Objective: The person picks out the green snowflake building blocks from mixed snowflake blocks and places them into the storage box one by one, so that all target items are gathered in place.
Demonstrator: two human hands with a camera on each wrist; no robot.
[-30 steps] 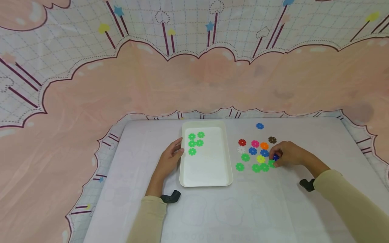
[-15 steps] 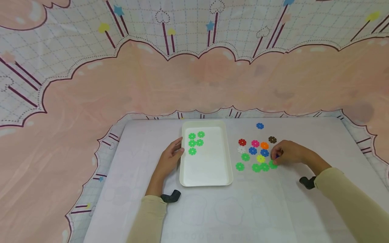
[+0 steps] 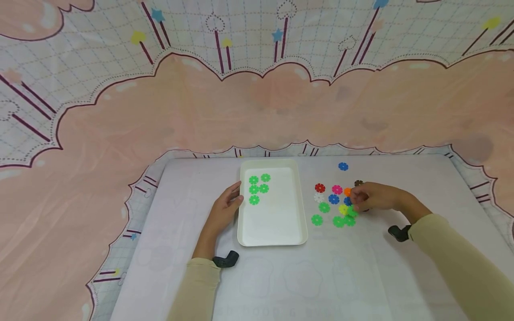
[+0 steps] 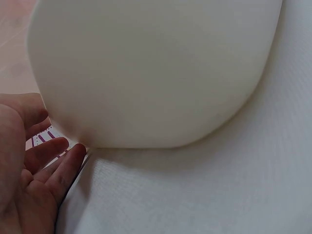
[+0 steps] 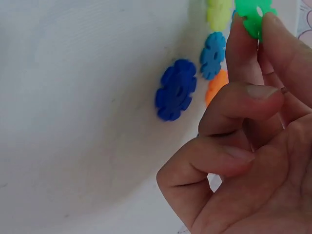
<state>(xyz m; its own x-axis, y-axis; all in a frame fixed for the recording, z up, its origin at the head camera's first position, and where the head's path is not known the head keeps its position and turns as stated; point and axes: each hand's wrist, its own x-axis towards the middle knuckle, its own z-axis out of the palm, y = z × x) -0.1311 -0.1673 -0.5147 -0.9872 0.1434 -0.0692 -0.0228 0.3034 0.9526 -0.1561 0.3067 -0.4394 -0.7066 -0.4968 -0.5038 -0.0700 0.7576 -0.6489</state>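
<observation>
My right hand (image 3: 377, 197) pinches a green snowflake-shaped building disc (image 5: 253, 17) between thumb and index finger, its other fingers curled in. In the head view that green disc overlaps a yellow disc (image 3: 342, 209). A dark blue disc (image 5: 176, 90) lies under the right hand, mostly hidden from the head view. My left hand (image 3: 222, 213) rests its relaxed fingertips against the left edge of a white rectangular tray (image 3: 277, 227). Several green discs (image 3: 254, 189) lie flat in the tray's upper left part.
Right of the tray lie loose discs: red (image 3: 320, 188), pink (image 3: 337, 190), orange (image 3: 347, 191), white (image 3: 319, 198), brown (image 3: 358, 183), several blue and several green (image 3: 338, 221). One blue disc (image 3: 343, 166) sits apart near the back. A pale cloth (image 3: 257, 290) covers the table.
My right hand has picked up the green disc at the right end of the group and moved slightly left and away from me with it. The left hand and tray stay put.
</observation>
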